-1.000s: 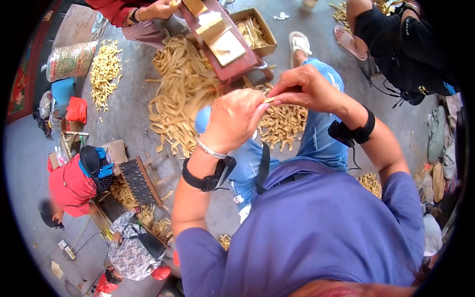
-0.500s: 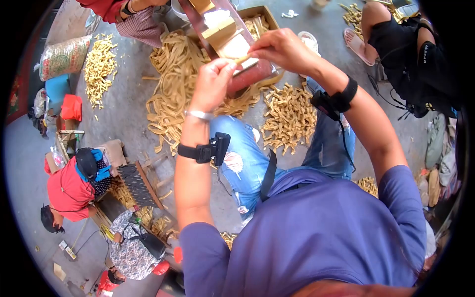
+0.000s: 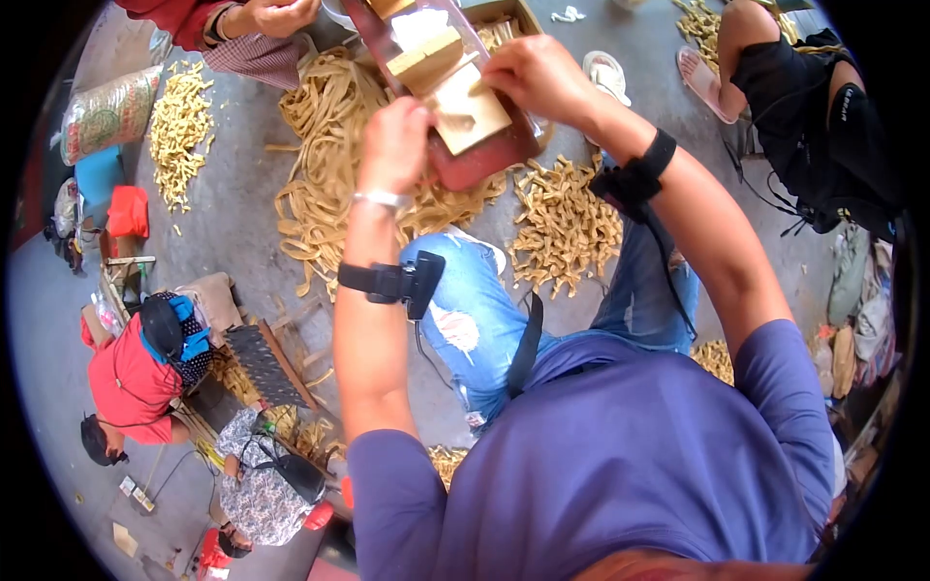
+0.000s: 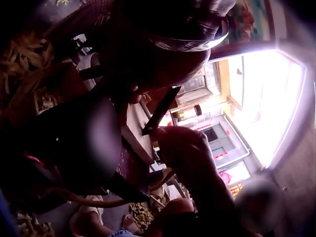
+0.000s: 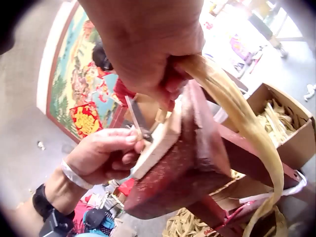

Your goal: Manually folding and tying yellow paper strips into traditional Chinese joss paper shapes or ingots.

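A red bench carries a pale wooden board. On the board stands a dark upright blade. My left hand, with a silver bracelet, is at the board's left side; in the right wrist view its thumb and finger pinch together at the blade's foot, on what seems a tan strip end, mostly hidden. Across the board, my right hand grips a long tan strip with curled fingers, and the strip hangs down past the bench.
Long tan strips lie heaped left of the bench, and short knotted pieces in front of it. Behind is a cardboard box of strips. A person's hand shows at top left; another person in black sits at right.
Both my hands have moved forward from above my lap to the board and drawn apart. The short stretch of strip seen between them earlier is out of sight in the head view.
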### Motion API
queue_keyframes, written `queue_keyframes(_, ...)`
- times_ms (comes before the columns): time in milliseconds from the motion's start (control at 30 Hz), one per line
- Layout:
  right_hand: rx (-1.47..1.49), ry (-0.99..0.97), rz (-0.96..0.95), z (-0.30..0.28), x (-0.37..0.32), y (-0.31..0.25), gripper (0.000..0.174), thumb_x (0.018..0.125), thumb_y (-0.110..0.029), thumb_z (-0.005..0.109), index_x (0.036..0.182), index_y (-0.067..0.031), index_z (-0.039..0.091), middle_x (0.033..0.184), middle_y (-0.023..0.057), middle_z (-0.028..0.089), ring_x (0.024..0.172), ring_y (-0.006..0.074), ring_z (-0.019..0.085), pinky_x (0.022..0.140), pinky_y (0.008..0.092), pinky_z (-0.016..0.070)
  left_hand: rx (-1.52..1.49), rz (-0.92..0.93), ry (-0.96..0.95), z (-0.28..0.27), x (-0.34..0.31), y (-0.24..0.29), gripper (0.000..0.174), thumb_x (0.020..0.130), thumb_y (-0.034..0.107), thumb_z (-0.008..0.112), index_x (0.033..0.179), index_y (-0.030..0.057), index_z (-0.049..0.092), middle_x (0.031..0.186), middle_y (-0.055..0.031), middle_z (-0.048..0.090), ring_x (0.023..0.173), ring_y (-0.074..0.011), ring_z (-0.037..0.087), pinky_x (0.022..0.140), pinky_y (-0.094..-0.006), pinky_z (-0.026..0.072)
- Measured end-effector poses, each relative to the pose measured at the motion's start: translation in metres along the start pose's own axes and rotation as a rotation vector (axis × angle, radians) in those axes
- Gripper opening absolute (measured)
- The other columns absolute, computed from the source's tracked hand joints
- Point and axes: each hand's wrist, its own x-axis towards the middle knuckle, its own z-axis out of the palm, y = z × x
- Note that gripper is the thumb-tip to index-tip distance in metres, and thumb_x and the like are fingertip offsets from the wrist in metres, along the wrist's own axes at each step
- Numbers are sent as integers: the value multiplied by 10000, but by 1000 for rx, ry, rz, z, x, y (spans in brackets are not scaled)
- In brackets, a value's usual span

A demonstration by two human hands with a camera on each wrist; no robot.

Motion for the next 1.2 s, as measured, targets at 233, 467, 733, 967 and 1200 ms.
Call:
queue_keyframes(233, 567, 101, 245, -50, 0, -37, 222, 910, -214, 604, 980, -5, 635, 771, 58, 693, 775, 101, 666, 680, 248, 514, -1166, -221, -373, 2, -50, 41, 544, 1021, 385, 279, 1212, -73, 500, 870, -118, 620, 676, -148, 578, 573, -266, 510)
queue_keyframes(467, 720, 26, 116, -86, -75, -87, 185, 912, -117, 589, 1042, 12, 614, 923, 65, 679, 883, 109, 630, 787, 254, 511, -1120, -208, -246, 73, -100, 71, 488, 1005, 333, 369, 1228, -78, 506, 1042, -207, 647, 911, -249, 652, 834, -342, 520)
queue_keyframes(733, 435, 195, -261, -128, -186, -172, 74, 801, 7, 642, 872, -13, 640, 845, 107, 677, 859, 254, 674, 916, 394, 486, -1468, -153, -66, 63, -169, 194, 443, 802, -90, 628, 1168, -29, 385, 907, -159, 618, 806, -216, 652, 707, -297, 551)
queue_keyframes(967, 402, 270, -405, -173, -229, -205, 80, 811, -53, 664, 861, -10, 619, 817, 109, 666, 747, 247, 677, 820, 411, 522, -1264, -81, -131, 61, -200, 234, 525, 717, -95, 680, 1145, -27, 383, 999, -134, 531, 853, -162, 592, 748, -272, 524)
queue_keyframes(1200, 359, 470, -349, -188, -254, -211, 90, 845, -56, 605, 932, -36, 597, 1022, 102, 625, 963, 238, 584, 914, 370, 425, -735, 335, -178, 42, -230, 279, 403, 738, -111, 605, 1087, 8, 442, 894, -50, 541, 795, -106, 569, 749, -250, 484)
